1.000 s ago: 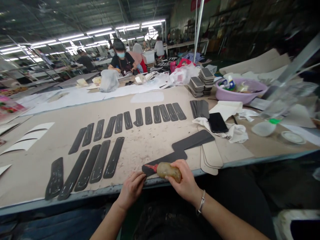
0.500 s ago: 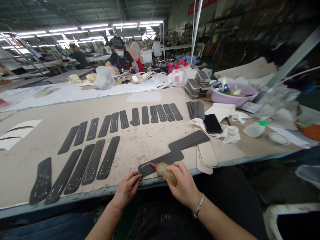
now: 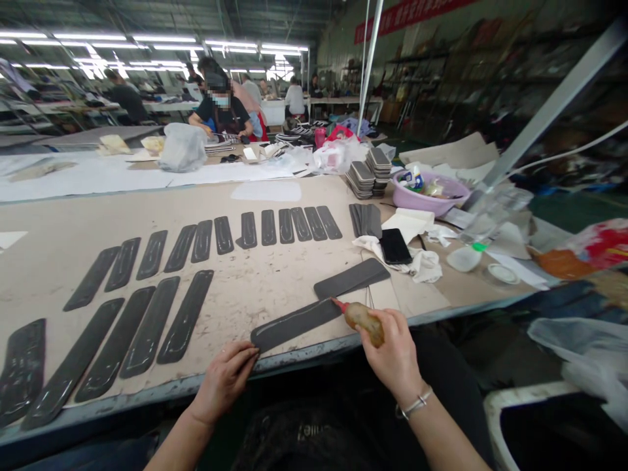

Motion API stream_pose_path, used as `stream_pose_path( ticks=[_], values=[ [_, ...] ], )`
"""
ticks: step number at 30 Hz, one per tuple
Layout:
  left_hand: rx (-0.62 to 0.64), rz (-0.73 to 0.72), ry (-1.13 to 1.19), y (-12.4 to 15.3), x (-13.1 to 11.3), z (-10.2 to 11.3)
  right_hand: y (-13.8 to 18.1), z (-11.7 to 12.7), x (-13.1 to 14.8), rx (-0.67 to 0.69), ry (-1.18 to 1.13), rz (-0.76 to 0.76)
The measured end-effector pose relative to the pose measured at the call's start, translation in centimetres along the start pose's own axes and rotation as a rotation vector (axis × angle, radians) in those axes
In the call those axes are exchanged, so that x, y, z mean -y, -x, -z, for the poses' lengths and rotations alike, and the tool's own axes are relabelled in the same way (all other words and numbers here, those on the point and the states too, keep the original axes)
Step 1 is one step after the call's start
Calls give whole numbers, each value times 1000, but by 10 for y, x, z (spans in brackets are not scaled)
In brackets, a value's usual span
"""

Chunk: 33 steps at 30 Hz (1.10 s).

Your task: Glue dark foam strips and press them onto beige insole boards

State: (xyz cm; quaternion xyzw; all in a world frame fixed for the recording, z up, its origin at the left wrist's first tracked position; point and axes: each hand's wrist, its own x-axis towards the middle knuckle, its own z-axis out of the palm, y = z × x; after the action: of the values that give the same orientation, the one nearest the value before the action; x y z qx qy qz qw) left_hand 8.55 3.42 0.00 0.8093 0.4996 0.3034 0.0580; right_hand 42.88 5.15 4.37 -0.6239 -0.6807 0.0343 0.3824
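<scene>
The right hand [image 3: 392,356], gripping the glue bottle [image 3: 364,319], has slid its nozzle to the right end of the strip [image 3: 294,324] at the table [image 3: 275,278] edge. The left hand [image 3: 224,381] presses the left end, fingers flat. Beyond lie rows of strips [image 3: 182,247], then distant workers [image 3: 222,122].

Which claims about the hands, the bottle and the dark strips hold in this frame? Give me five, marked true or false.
1. The right hand grips a squeeze bottle with a red nozzle. True.
2. The nozzle points at the purple basin. False: it meets the right end of the near dark strip.
3. The left hand rests its fingertips on that strip's left end. True.
4. The phone lies inside the basin. False: it lies on a white cloth in front of the basin.
5. Rows of dark strips lie on the table to the left. True.
</scene>
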Motion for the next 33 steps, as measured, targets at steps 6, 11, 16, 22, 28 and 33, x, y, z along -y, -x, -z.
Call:
stream_pose_path(
  ticks=[6, 11, 16, 22, 28, 33],
  values=[
    [11, 8, 9, 2, 1, 0, 1, 1, 13, -40, -53, 60],
    [14, 21, 17, 3, 0, 0, 7, -17, 54, 64, -287, 160],
    [8, 13, 18, 3, -1, 0, 12, -39, 83, 232, -407, 203],
    [28, 38, 44, 5, 2, -3, 16, -45, 90, 310, -445, 179],
    [33, 32, 28, 3, 1, 0, 26, -31, 89, 389, -465, 141],
    [9, 17, 29, 1, 0, 1, 27, -15, 75, 343, -396, 76]
  ],
)
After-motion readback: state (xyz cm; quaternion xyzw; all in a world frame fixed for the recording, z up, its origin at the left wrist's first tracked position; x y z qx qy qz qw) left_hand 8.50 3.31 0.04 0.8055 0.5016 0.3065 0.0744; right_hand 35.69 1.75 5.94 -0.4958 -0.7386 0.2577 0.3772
